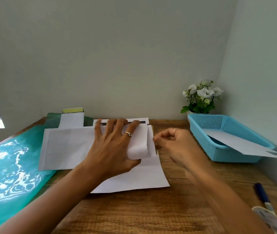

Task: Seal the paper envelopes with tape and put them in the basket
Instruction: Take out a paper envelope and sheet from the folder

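Note:
A white envelope lies flat on the wooden desk, its right end on top of other white sheets. My left hand rests on its right part, fingers spread over the curled-up flap and thumb tucked under the curl. My right hand is just to the right, thumb and forefinger pinched together at the envelope's right edge; whether tape is between them I cannot tell. The blue plastic basket stands at the right by the wall, with one white envelope lying slanted in it and sticking out over the front rim.
A shiny green mat covers the desk's left side. A yellow notepad stands at the back wall. A pot of white flowers sits behind the basket. A blue pen and a clear round object lie at the near right.

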